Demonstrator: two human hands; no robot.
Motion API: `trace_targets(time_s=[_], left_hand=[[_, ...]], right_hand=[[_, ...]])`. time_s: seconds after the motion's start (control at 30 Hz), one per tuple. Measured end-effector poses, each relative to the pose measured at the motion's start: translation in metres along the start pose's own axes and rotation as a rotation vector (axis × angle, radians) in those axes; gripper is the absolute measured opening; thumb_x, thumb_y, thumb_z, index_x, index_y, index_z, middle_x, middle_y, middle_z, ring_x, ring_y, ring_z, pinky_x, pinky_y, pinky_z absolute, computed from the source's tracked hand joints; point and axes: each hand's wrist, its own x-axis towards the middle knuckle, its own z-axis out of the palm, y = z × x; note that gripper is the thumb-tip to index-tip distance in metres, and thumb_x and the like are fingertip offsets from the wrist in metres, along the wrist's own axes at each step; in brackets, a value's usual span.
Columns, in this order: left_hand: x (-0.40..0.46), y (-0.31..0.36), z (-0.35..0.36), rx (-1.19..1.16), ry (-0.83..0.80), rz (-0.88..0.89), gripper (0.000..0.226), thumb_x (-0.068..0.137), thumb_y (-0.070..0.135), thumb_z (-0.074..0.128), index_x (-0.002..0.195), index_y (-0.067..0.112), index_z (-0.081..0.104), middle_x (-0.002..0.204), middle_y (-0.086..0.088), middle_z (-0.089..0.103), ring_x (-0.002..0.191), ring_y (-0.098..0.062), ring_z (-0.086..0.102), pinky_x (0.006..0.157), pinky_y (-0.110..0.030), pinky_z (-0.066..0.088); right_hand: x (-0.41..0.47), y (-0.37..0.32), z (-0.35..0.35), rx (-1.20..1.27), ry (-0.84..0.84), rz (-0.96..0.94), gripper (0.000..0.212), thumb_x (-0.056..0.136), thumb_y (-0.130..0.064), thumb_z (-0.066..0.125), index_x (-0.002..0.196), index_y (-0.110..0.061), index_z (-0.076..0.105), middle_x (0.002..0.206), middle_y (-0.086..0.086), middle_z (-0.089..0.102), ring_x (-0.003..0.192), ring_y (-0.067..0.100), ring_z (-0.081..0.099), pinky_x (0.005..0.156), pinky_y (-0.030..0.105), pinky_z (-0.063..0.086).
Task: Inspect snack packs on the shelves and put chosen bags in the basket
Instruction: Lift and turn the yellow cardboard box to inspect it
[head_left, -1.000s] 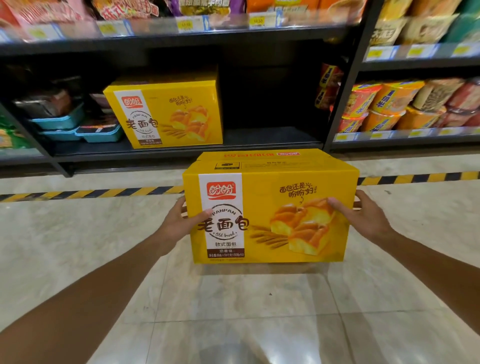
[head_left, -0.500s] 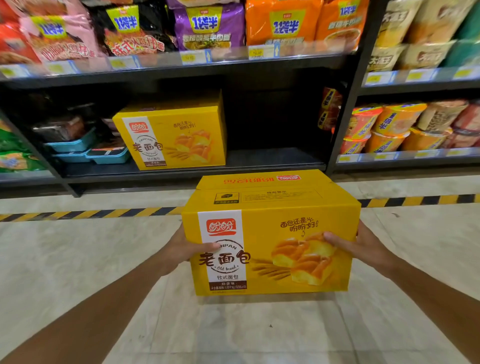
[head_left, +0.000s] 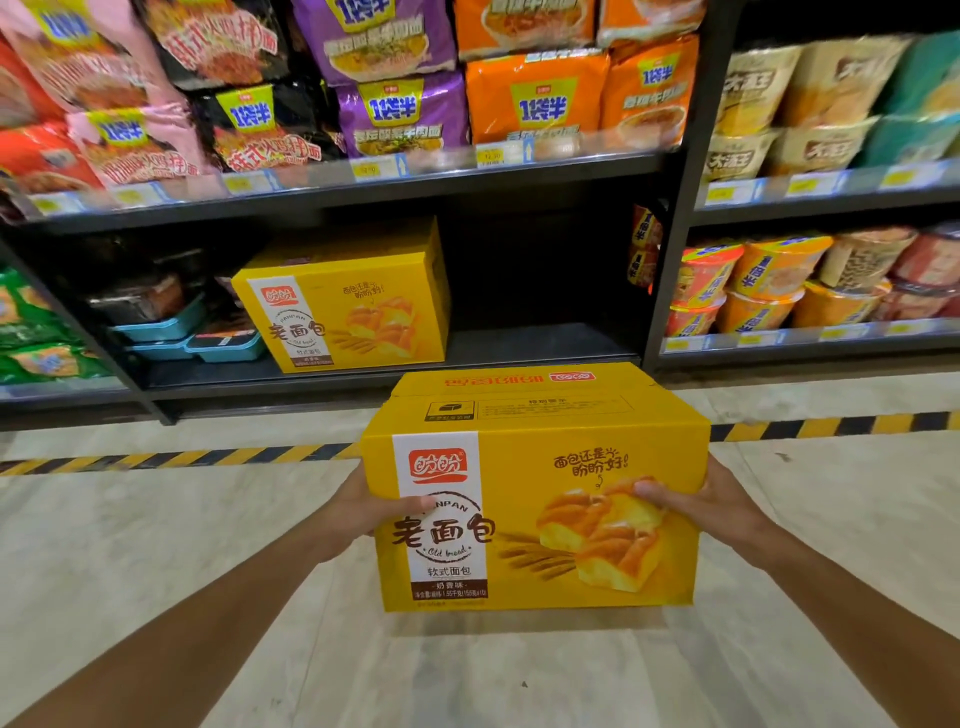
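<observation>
Large yellow cardboard bread box (head_left: 535, 499) held clear of floor, printed face toward viewer for inspection; left hand (head_left: 358, 512) and right hand (head_left: 711, 512) clamp opposite ends, thumbs across front.

Yellow bread carton (head_left: 535, 499), upright and level above the floor in front of the shelves, printed front face toward the camera: white label strip with red logo, brown lettering, picture of bread loaves; flaps on top closed. Left hand (head_left: 358, 512) and right hand (head_left: 711, 506) hold its two sides, thumbs lying across the front face. Second identical carton (head_left: 345, 304) stands on the bottom shelf (head_left: 540, 348), turned slightly, well behind the held one.
</observation>
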Motion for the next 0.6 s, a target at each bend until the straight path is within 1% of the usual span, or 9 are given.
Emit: trace_targets(time_s=[0.13, 0.2, 0.27, 0.33, 0.4, 0.43, 0.5, 0.53, 0.6], left_hand=[[0.003, 0.034, 0.007, 0.006, 0.022, 0.041, 0.11, 0.026, 0.067, 0.097, 0.126, 0.036, 0.063, 0.106, 0.009, 0.079, 0.095, -0.015, 0.078, 0.078, -0.044, 0.062], [0.003, 0.054, 0.014, -0.01, 0.025, 0.049, 0.093, 0.044, 0.055, 0.1, 0.126, 0.036, 0.063, 0.104, 0.01, 0.08, 0.093, -0.015, 0.078, 0.077, -0.043, 0.061], [0.002, 0.079, 0.017, -0.022, 0.041, 0.041, 0.076, 0.058, 0.039, 0.095, 0.127, 0.034, 0.062, 0.101, 0.011, 0.08, 0.091, -0.015, 0.078, 0.075, -0.041, 0.061], [0.002, 0.106, 0.018, -0.025, 0.05, 0.062, 0.081, 0.052, 0.048, 0.097, 0.125, 0.035, 0.063, 0.102, 0.009, 0.08, 0.092, -0.016, 0.078, 0.074, -0.04, 0.061], [-0.003, 0.131, 0.022, -0.013, 0.05, 0.094, 0.094, 0.04, 0.06, 0.099, 0.123, 0.036, 0.063, 0.105, 0.008, 0.08, 0.094, -0.016, 0.078, 0.072, -0.037, 0.061], [-0.005, 0.143, 0.023, -0.007, 0.051, 0.104, 0.089, 0.046, 0.055, 0.099, 0.125, 0.035, 0.063, 0.106, 0.007, 0.079, 0.095, -0.017, 0.078, 0.073, -0.037, 0.061], [-0.011, 0.165, 0.026, -0.011, 0.042, 0.123, 0.068, 0.07, 0.03, 0.092, 0.13, 0.03, 0.061, 0.108, 0.006, 0.079, 0.096, -0.018, 0.077, 0.074, -0.038, 0.063], [-0.014, 0.176, 0.027, -0.018, 0.044, 0.131, 0.062, 0.076, 0.02, 0.088, 0.131, 0.028, 0.061, 0.108, 0.006, 0.079, 0.096, -0.018, 0.077, 0.072, -0.037, 0.063], [-0.013, 0.191, 0.027, -0.027, 0.063, 0.122, 0.061, 0.076, 0.015, 0.086, 0.131, 0.026, 0.061, 0.108, 0.004, 0.079, 0.096, -0.018, 0.077, 0.071, -0.037, 0.063]], right_hand=[[0.004, -0.015, -0.03, 0.006, 0.021, -0.026, 0.127, 0.033, -0.081, 0.088, 0.145, -0.037, 0.048, 0.131, -0.005, 0.067, 0.118, 0.021, 0.066, 0.102, 0.053, 0.054], [0.007, -0.032, -0.046, 0.007, 0.034, -0.042, 0.12, 0.041, -0.075, 0.091, 0.145, -0.035, 0.048, 0.131, -0.005, 0.067, 0.117, 0.021, 0.065, 0.099, 0.048, 0.055], [0.008, -0.051, -0.061, 0.039, 0.032, -0.067, 0.1, 0.056, -0.058, 0.093, 0.142, -0.034, 0.048, 0.13, -0.003, 0.066, 0.114, 0.018, 0.065, 0.092, 0.04, 0.055], [0.009, -0.072, -0.078, 0.053, 0.024, -0.077, 0.093, 0.06, -0.051, 0.091, 0.141, -0.035, 0.047, 0.13, -0.002, 0.066, 0.109, 0.015, 0.065, 0.088, 0.037, 0.054], [0.005, -0.092, -0.096, 0.049, 0.053, -0.085, 0.103, 0.051, -0.065, 0.094, 0.139, -0.036, 0.049, 0.129, -0.003, 0.067, 0.111, 0.018, 0.067, 0.094, 0.044, 0.057], [0.004, -0.101, -0.105, 0.041, 0.066, -0.099, 0.108, 0.045, -0.07, 0.092, 0.139, -0.037, 0.049, 0.129, -0.004, 0.068, 0.114, 0.019, 0.067, 0.097, 0.048, 0.056], [0.001, -0.116, -0.121, 0.012, 0.062, -0.129, 0.112, 0.044, -0.072, 0.089, 0.142, -0.036, 0.049, 0.13, -0.005, 0.067, 0.117, 0.02, 0.066, 0.1, 0.051, 0.055], [0.0, -0.125, -0.128, 0.005, 0.059, -0.135, 0.109, 0.049, -0.071, 0.09, 0.143, -0.035, 0.048, 0.131, -0.005, 0.067, 0.118, 0.02, 0.065, 0.1, 0.052, 0.055], [-0.002, -0.143, -0.138, 0.016, 0.052, -0.134, 0.093, 0.059, -0.059, 0.092, 0.138, -0.034, 0.049, 0.129, -0.005, 0.066, 0.117, 0.02, 0.064, 0.102, 0.051, 0.054]])
